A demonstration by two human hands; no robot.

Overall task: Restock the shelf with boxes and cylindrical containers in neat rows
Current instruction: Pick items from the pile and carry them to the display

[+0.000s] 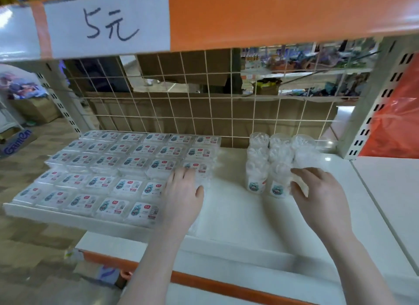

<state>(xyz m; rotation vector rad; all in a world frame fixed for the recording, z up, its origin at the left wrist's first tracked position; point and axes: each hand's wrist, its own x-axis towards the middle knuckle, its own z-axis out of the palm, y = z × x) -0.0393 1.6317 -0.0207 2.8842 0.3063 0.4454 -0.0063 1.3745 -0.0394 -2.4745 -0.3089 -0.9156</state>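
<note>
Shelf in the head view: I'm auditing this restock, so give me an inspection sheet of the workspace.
Surface: white shelf, bare strip between the two groups.
Job's things: flat boxes in neat rows on the left; clear cylindrical containers in rows on the right.
Clutter: nothing seen on the shelf.
Grippers: left hand rests flat on the boxes' right edge; right hand grips the front right container.
Cables: nothing seen.
Surroundings: wire grid back, handwritten price sign, cartons behind.

Handwritten "5元" on white paper sign (106,23); "GamOn" on cardboard box (17,141).
</note>
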